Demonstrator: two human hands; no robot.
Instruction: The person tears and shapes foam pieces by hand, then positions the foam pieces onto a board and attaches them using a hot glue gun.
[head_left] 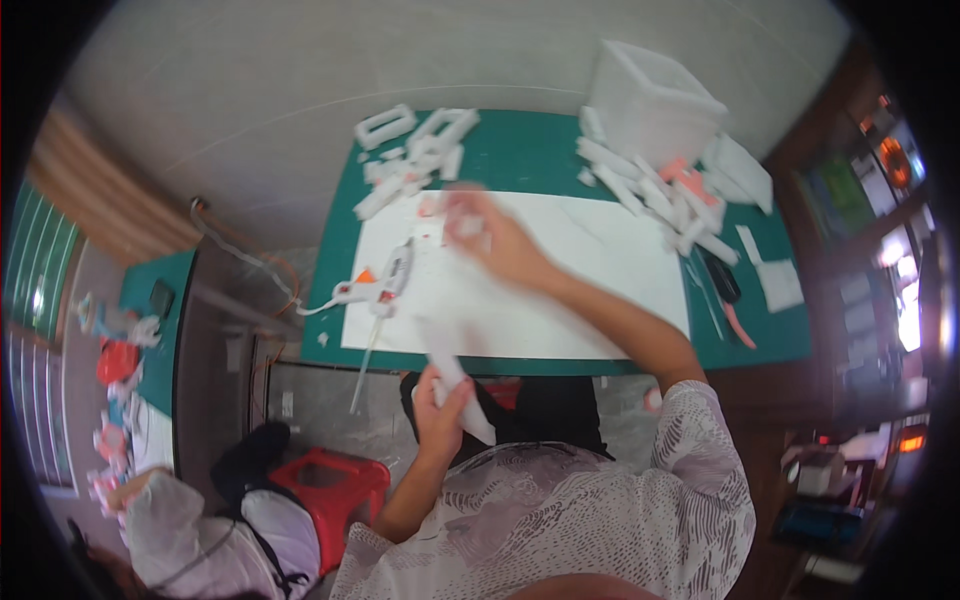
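Note:
My left hand [437,412] is closed around a long white strip [478,424], apparently foam, held at the near edge of the table. The strip slants across the fingers, and its far end is blurred. My right hand [490,238] reaches over the white sheet [560,300], near small white and pink bits at its left side. Motion smears its fingers; a pale patch shows by them, but whether they hold anything is unclear. Left of both hands, a white hot glue gun [388,290] with an orange part lies on the sheet, a glue stick [366,362] extending from it past the table edge.
White foam pieces [425,150] lie at the far left of the green table [520,140]. More strips [650,190] and a white foam box [655,105] are at the far right. A black-handled tool [720,278] lies right. Another person [200,520] sits at lower left near a red stool [335,490].

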